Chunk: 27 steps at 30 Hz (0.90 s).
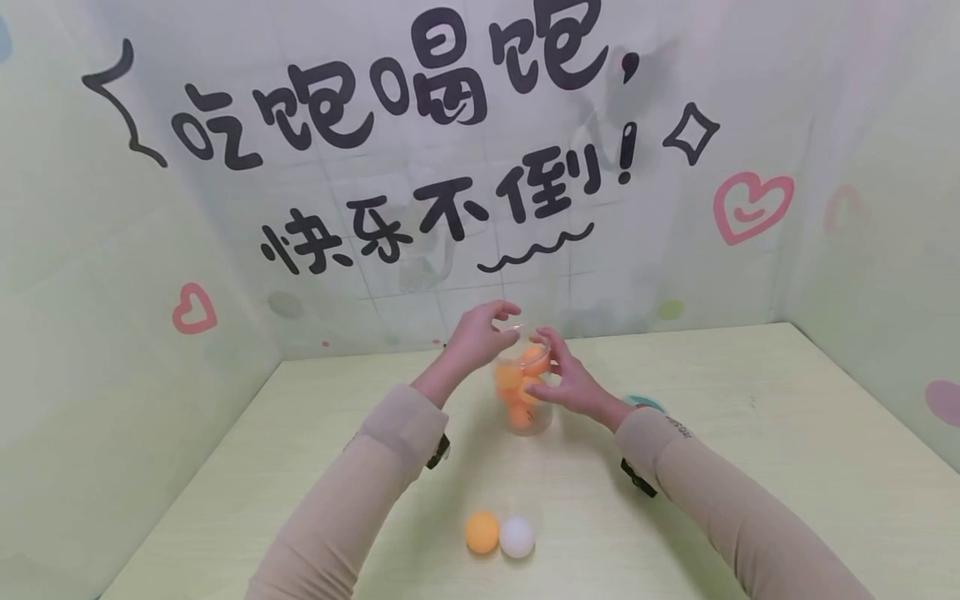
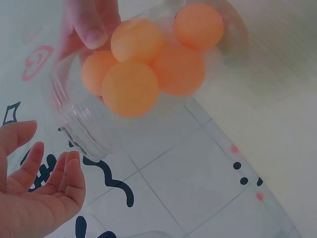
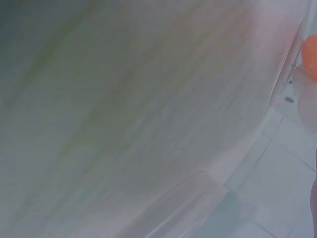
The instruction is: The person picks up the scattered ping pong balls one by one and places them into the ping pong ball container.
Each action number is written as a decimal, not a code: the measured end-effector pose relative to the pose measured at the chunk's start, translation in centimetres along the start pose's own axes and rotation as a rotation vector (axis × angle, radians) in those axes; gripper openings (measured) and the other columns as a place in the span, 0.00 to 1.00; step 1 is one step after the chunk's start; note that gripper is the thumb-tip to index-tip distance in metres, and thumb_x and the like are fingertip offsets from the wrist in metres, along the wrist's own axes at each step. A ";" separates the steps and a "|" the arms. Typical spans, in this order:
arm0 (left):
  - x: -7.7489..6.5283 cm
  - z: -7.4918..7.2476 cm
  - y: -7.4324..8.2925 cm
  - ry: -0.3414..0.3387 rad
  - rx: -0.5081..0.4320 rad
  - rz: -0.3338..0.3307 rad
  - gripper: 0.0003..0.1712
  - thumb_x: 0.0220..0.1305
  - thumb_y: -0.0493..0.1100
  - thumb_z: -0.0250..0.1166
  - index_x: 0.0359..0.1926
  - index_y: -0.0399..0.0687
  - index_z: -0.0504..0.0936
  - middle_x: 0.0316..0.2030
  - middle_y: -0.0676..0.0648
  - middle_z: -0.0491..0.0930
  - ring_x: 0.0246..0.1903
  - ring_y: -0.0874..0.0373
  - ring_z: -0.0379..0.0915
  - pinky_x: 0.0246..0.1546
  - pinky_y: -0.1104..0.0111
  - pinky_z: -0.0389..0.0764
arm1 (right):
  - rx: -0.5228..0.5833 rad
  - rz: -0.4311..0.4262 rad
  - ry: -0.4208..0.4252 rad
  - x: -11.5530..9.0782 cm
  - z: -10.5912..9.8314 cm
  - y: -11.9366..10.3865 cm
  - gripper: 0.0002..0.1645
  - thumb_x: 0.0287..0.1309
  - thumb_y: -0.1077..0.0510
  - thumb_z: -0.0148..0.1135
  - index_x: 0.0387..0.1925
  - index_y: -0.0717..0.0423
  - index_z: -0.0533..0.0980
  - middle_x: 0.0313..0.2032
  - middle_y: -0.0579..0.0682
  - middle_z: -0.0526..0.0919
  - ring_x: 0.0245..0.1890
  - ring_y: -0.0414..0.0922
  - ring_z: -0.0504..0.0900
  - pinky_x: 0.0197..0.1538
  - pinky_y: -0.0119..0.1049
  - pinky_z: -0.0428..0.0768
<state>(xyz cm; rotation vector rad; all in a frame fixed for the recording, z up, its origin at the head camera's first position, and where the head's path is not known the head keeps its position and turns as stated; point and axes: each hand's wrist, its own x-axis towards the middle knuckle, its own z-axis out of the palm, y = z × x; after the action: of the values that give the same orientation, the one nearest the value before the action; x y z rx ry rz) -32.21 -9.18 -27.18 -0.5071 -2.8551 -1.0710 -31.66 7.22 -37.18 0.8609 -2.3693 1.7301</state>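
A clear plastic jar (image 1: 534,421) with several orange ping-pong balls (image 1: 521,415) inside is at the back of the table, near the wall. My right hand (image 1: 573,383) grips its side, thumb on the near face and fingers round the far side near the rim. Beside the jar's mouth is my left hand (image 1: 480,337), its fingers loosely curved and holding nothing. In the left wrist view, the left fingertips (image 2: 74,163) are close to the ridged, uncovered rim, and the balls lie heaped in the jar. The right wrist view catches just one orange ball (image 3: 310,57) and a sliver of hand.
An orange ball (image 1: 482,532) and a white ball (image 1: 517,537) lie side by side on the table (image 1: 600,533) in front. A teal round object (image 1: 643,403) sits partly hidden behind the right wrist. A printed wall covering (image 1: 360,317) rises behind the table.
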 end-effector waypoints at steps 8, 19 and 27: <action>-0.3 -0.3 0.0 -0.001 0.019 0.015 0.21 0.59 0.39 0.60 0.55 0.47 0.74 0.52 0.43 0.74 0.46 0.49 0.74 0.42 0.62 0.78 | 0.009 0.001 -0.005 0.1 0.0 0.0 0.46 0.51 0.66 0.63 0.66 0.57 0.47 0.65 0.66 0.54 0.58 0.61 0.65 0.62 0.55 0.62; -5.3 -0.8 0.2 -0.047 0.022 0.133 0.21 0.58 0.39 0.63 0.54 0.46 0.75 0.51 0.45 0.75 0.45 0.50 0.73 0.41 0.62 0.78 | 0.000 -0.030 0.004 0.1 -0.1 0.1 0.46 0.51 0.67 0.63 0.65 0.60 0.47 0.65 0.65 0.55 0.59 0.61 0.64 0.61 0.56 0.62; -10.3 0.3 -2.3 -0.233 0.095 0.144 0.18 0.56 0.38 0.64 0.49 0.42 0.77 0.44 0.45 0.76 0.40 0.52 0.73 0.40 0.63 0.76 | -0.015 -0.053 0.012 0.0 0.1 0.2 0.47 0.49 0.69 0.64 0.65 0.62 0.47 0.64 0.68 0.55 0.59 0.62 0.64 0.60 0.57 0.62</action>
<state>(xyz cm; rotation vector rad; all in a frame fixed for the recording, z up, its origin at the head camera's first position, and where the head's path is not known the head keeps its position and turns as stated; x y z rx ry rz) -23.19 -13.54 -30.56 -0.8673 -2.9893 -0.9022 -31.80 7.20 -37.38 0.8997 -2.3267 1.6910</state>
